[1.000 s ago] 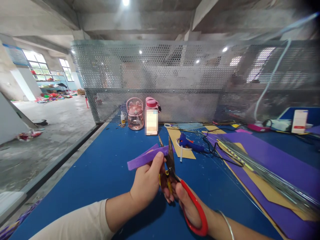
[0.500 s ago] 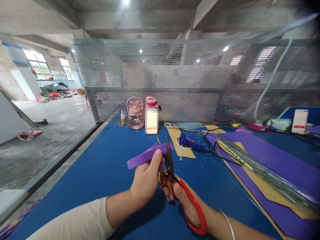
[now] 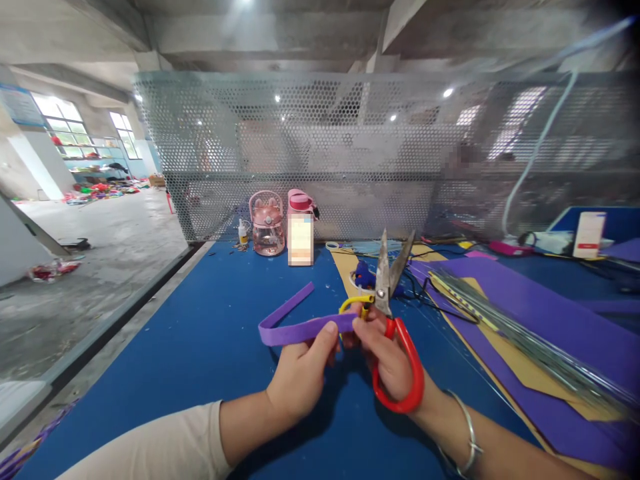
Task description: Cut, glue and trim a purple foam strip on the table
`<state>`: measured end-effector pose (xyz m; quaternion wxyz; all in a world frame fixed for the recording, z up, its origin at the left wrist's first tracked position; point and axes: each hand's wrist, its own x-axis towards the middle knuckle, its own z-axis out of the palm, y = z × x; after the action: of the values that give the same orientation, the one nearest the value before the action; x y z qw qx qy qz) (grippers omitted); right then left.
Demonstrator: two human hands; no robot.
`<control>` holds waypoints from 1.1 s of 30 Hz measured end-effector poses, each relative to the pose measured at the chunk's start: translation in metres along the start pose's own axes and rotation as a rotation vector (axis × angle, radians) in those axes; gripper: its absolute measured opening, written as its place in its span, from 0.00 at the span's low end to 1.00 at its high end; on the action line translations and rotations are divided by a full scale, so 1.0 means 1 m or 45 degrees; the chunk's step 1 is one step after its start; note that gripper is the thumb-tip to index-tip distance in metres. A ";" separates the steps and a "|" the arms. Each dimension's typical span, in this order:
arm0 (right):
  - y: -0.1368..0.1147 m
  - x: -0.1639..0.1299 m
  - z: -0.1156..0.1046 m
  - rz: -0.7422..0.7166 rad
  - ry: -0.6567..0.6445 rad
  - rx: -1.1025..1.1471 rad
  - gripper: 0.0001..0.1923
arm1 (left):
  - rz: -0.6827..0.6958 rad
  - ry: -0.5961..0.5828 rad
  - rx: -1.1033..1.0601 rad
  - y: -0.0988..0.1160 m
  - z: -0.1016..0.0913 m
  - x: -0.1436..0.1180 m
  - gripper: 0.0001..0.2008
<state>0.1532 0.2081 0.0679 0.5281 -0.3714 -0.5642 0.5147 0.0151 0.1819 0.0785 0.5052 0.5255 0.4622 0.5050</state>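
Observation:
A long purple strip (image 3: 295, 331), likely felt or foam, is pinched between the thumb and fingers of my left hand (image 3: 297, 377). It bends at its left end, and its free end points up and away. My right hand (image 3: 393, 360) grips red-handled scissors (image 3: 415, 377), their blades spread and pointing away from me. The right thumb and fingertips also touch the strip's right end. Beside those fingers is a thin bent yellow piece (image 3: 353, 303) with a dark open end; its lower part is hidden, and I cannot tell which fingers carry it.
A blue glue gun (image 3: 364, 273) lies behind the scissors on a tan sheet (image 3: 345, 265). Pink bottles (image 3: 269, 230), a phone (image 3: 301, 240) and a small glue bottle (image 3: 243, 232) stand at the back. Purple sheets (image 3: 530, 293) and wire lengths (image 3: 530, 347) cover the right side.
The scissors have moved right and away from the strip, their blades now wider apart. The strip has opened into a bent V, and my right fingertips have come onto its end.

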 end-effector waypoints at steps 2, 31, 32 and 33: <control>-0.005 0.001 -0.002 -0.014 -0.069 -0.020 0.14 | -0.027 -0.051 -0.007 -0.008 0.001 -0.001 0.22; 0.020 0.000 -0.006 0.201 0.009 -0.034 0.15 | 0.114 -0.335 0.033 -0.033 -0.048 0.014 0.20; 0.022 0.001 -0.005 0.210 -0.011 -0.038 0.14 | 0.129 -0.354 0.092 -0.034 -0.048 0.015 0.20; 0.024 0.001 -0.003 0.211 -0.039 -0.044 0.14 | 0.146 -0.367 0.160 -0.034 -0.049 0.015 0.19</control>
<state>0.1528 0.2144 0.0443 0.4685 -0.4179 -0.5482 0.5526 -0.0316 0.2025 0.0444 0.5027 0.6487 0.3847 0.4225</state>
